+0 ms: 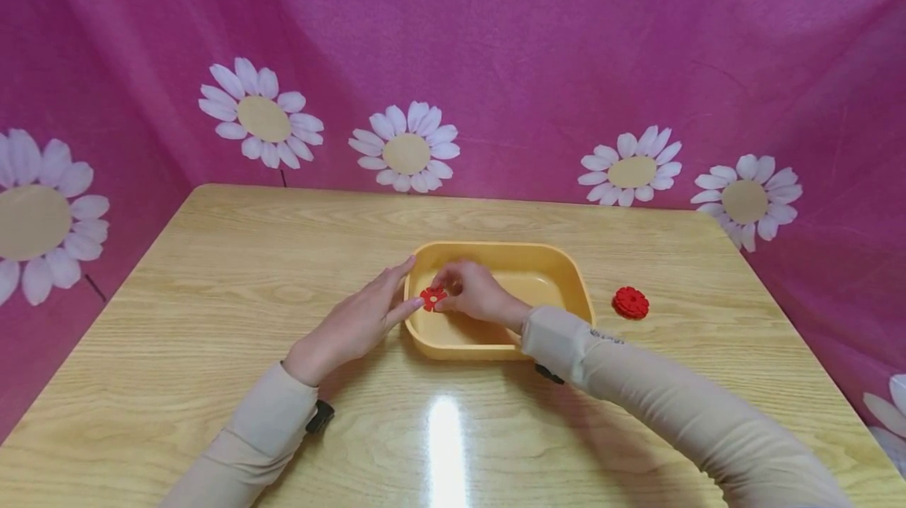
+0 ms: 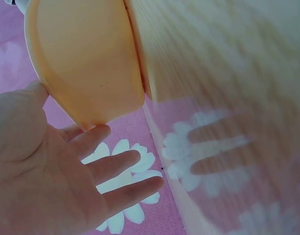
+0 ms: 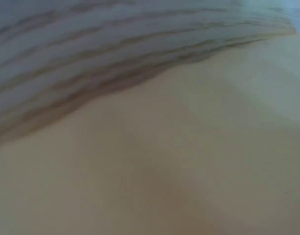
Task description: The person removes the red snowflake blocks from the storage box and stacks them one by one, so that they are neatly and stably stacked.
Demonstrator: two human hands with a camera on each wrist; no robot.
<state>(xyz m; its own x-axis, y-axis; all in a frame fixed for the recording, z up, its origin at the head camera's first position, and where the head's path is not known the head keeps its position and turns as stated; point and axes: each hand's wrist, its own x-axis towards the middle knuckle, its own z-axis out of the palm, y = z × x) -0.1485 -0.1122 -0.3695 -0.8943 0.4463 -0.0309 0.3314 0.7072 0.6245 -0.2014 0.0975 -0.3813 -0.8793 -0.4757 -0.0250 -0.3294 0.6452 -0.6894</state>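
Note:
A yellow plastic tub point(image 1: 541, 255) sits on the table. My right hand point(image 1: 481, 293) reaches into it and pinches a red flower-shaped disc point(image 1: 432, 299), with a round hole in its middle, near the left end. My left hand point(image 1: 359, 318) is at the tub's left side, thumb over the rim close to the disc and index finger along the left corner. In the left wrist view the left hand point(image 2: 52, 161) shows its fingers spread and fairly straight, the fingertips by the tub's outer wall point(image 2: 91, 58). The right wrist view shows only blurred sleeve and wood grain.
A small stack of red flower-shaped discs point(image 1: 631, 303) lies on the wooden table point(image 1: 283, 256), right of the tub. A magenta cloth point(image 1: 495, 60) with large white daisies hangs behind the table and at its sides.

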